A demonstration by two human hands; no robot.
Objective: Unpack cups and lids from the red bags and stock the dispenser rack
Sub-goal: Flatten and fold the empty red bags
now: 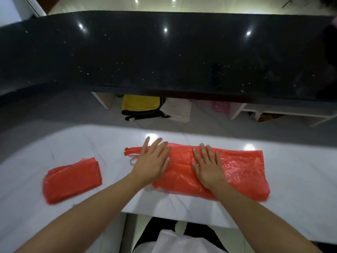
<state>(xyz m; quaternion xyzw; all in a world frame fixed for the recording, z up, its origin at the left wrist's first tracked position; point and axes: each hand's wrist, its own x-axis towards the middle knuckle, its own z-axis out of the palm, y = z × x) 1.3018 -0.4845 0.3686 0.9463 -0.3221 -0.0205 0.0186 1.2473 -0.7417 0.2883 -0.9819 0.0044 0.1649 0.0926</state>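
Observation:
A long red plastic bag [240,170] lies flattened across the white marble counter [300,176]. My left hand [153,161] presses flat on its left end, fingers straight, near the twisted handles. My right hand [207,167] lies flat on the bag's middle, fingers spread. A second red bag [72,180], folded into a small packet, sits on the counter to the left, apart from both hands. No cups, lids or dispenser rack are in view.
A raised black stone ledge [164,55] runs across behind the white counter. Under it are white shelves with a yellow cloth [140,105], a pale cloth [177,109] and a pink bag [221,106]. The counter's near edge is at my waist.

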